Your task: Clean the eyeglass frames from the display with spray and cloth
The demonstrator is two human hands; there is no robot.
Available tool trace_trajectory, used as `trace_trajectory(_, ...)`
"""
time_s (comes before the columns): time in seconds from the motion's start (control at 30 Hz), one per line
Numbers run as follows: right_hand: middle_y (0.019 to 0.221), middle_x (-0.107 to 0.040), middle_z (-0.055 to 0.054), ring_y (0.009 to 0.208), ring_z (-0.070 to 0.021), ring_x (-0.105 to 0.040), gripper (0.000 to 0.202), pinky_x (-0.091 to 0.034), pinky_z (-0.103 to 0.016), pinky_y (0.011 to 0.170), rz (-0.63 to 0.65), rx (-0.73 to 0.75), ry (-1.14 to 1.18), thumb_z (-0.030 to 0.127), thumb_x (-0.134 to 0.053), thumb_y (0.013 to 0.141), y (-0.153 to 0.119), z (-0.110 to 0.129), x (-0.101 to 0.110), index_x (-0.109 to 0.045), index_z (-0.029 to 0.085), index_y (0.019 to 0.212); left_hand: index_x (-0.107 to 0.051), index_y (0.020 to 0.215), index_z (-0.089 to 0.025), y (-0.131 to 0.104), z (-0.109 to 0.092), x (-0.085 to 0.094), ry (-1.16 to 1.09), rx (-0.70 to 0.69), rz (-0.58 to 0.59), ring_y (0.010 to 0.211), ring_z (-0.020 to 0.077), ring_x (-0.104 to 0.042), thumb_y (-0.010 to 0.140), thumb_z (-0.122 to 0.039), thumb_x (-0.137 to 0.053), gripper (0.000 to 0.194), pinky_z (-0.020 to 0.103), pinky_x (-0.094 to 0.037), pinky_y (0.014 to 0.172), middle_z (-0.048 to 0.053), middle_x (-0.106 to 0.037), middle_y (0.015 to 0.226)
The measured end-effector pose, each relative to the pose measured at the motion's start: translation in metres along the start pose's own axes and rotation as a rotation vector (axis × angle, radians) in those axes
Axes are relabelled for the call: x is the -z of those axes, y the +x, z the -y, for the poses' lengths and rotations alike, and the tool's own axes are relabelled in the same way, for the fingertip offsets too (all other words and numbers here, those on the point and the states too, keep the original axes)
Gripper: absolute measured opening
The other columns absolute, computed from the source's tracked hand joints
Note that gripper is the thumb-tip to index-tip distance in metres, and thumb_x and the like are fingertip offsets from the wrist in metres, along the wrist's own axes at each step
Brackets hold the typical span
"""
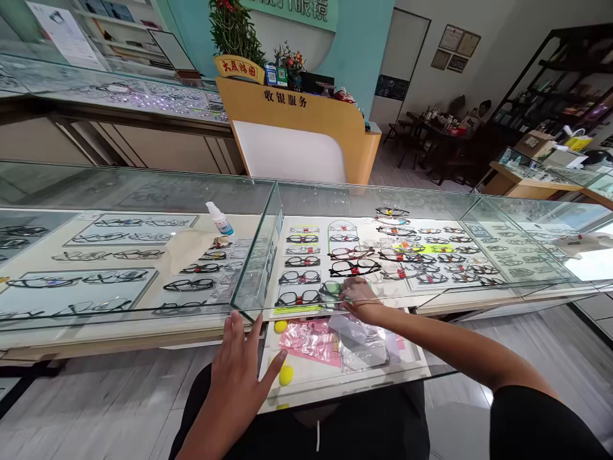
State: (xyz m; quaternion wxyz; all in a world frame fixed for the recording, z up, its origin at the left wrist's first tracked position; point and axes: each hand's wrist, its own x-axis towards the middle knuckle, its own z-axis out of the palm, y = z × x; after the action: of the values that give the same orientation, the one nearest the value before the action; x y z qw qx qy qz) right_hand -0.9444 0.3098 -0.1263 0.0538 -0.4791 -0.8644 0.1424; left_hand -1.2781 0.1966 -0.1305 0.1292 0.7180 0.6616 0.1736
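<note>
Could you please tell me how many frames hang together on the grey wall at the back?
4, in two rows: upper-left frame, upper-right frame, lower-left frame, lower-right frame. None of this group looks hidden.

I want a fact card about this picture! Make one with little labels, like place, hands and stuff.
Place: room with glass display cases
Left hand: fingers spread, by the front edge of the glass case
Right hand: in the case, at green-tinted glasses; grip hard to see
Around the right hand: rows of glasses, some with red tags
White bottle: standing tilted in the picture, left of the glass divider
Near the person: pink packet, clear plastic bag, yellow round things
Behind: wooden counter, leafy plant
</note>
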Motion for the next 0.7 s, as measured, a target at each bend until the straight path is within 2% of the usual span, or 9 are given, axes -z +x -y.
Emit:
trace_trajectory(0.07,0.113,-0.075,-0.011,0.11,-0.0272,-0.069,0.012,-0.054,-0.043,0.098,0.042,0.02,0.096,0.03,-0.073,0.099,-0.017,0.012,-0.004,-0.076,0.019,0.102,-0.032,0.172,-0.018,0.0,-0.001,0.001,-0.008,-0.001,-0.014,0.168,0.0459,-0.006,0.1,-0.067,-0.05,0.089,0.072,-0.029,0.126,0.019,0.002,0.183)
trace_trajectory(0.13,0.11,-0.075,-0.01,0.11,-0.0268,-0.068,0.009,-0.051,-0.042,0.099,0.089,0.075,0.215,0.028,-0.077,0.096,-0.032,0.025,-0.003,-0.076,0.02,0.1,-0.034,0.171,-0.017,0.0,-0.003,0.002,-0.006,-0.011,-0.021,0.168,0.0459,-0.006,0.1,-0.067,-0.049,0.088,0.072,-0.03,0.125,0.02,0.002,0.183)
trace_trajectory(0.23,0.112,-0.072,-0.01,0.115,-0.0281,-0.066,0.013,-0.049,-0.044,0.103,0.116,0.16,0.322,0.032,-0.08,0.094,-0.053,0.047,0.011,-0.076,0.021,0.099,-0.036,0.17,-0.014,0.0,-0.002,0.003,-0.001,-0.027,-0.022,0.168,0.046,-0.005,0.102,-0.064,-0.047,0.085,0.072,-0.031,0.125,0.021,0.002,0.182)
trace_trajectory(0.33,0.112,-0.071,-0.011,0.113,-0.0271,-0.066,0.015,-0.052,-0.042,0.101,0.114,0.198,0.423,0.037,-0.075,0.098,-0.07,0.069,0.041,-0.077,0.023,0.103,-0.036,0.169,-0.012,-0.001,-0.001,0.004,0.004,-0.039,-0.005,0.168,0.0462,-0.003,0.103,-0.063,-0.046,0.084,0.071,-0.03,0.126,0.022,0.004,0.182)
trace_trajectory(0.43,0.119,-0.07,-0.011,0.119,-0.0265,-0.064,0.012,-0.053,-0.04,0.103,-0.003,0.198,0.455,0.035,-0.07,0.101,-0.075,0.081,0.088,-0.076,0.025,0.106,-0.035,0.17,-0.012,-0.001,0.0,0.004,0.009,-0.047,0.004,0.168,0.0467,-0.002,0.102,-0.062,-0.048,0.085,0.072,-0.029,0.126,0.023,0.004,0.182)
trace_trajectory(0.5,0.121,-0.069,-0.012,0.124,-0.0278,-0.062,0.014,-0.051,-0.043,0.107,-0.128,0.22,0.359,0.034,-0.066,0.104,-0.066,0.077,0.124,-0.076,0.026,0.108,-0.036,0.17,-0.014,-0.001,-0.001,0.004,0.003,-0.036,-0.001,0.168,0.0467,-0.004,0.102,-0.063,-0.048,0.084,0.071,-0.03,0.125,0.022,0.003,0.182)
trace_trajectory(0.6,0.121,-0.069,-0.012,0.126,-0.0317,-0.058,0.018,-0.046,-0.049,0.11,-0.305,0.215,0.09,0.033,-0.063,0.105,-0.034,0.052,0.168,-0.078,0.024,0.11,-0.038,0.169,-0.016,-0.001,-0.003,0.004,-0.012,-0.017,-0.013,0.168,0.0457,-0.006,0.101,-0.063,-0.049,0.084,0.07,-0.03,0.126,0.02,0.002,0.183)
trace_trajectory(0.7,0.12,-0.071,-0.014,0.127,-0.0346,-0.056,0.014,-0.042,-0.051,0.111,-0.339,0.151,-0.145,0.027,-0.069,0.102,0.009,0.014,0.184,-0.08,0.02,0.104,-0.038,0.169,-0.016,-0.001,-0.005,0.005,-0.007,-0.016,-0.011,0.169,0.0443,-0.005,0.101,-0.063,-0.049,0.083,0.068,-0.028,0.128,0.02,0.002,0.182)
